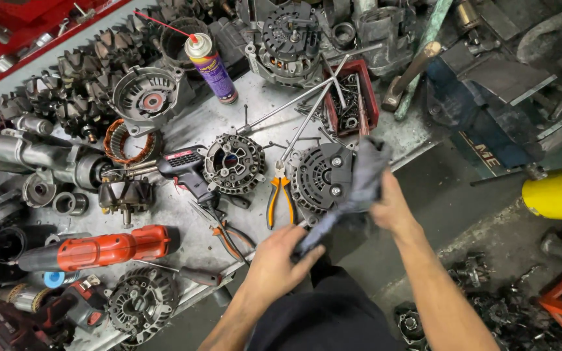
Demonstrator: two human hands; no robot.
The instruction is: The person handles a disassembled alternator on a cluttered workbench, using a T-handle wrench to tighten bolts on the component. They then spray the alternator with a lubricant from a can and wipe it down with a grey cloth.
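A dark grey rag [362, 179] is stretched between both hands at the near edge of a metal workbench [190, 218]. My left hand [280, 260] grips its lower end. My right hand [393, 207] holds its upper part, which drapes against a black alternator [320, 174] on the bench. Orange-handled pliers [280, 198] lie just left of that alternator. Another alternator [234, 162] and a black soldering gun [187, 168] sit further left.
An orange and black power tool [102, 250], a spray can [211, 65], a red tray of small parts [349, 97], long metal rods [294, 104] and many alternator parts crowd the bench. A blue vise [489, 110] and a hammer [410, 75] stand right. Scrap lies on the floor.
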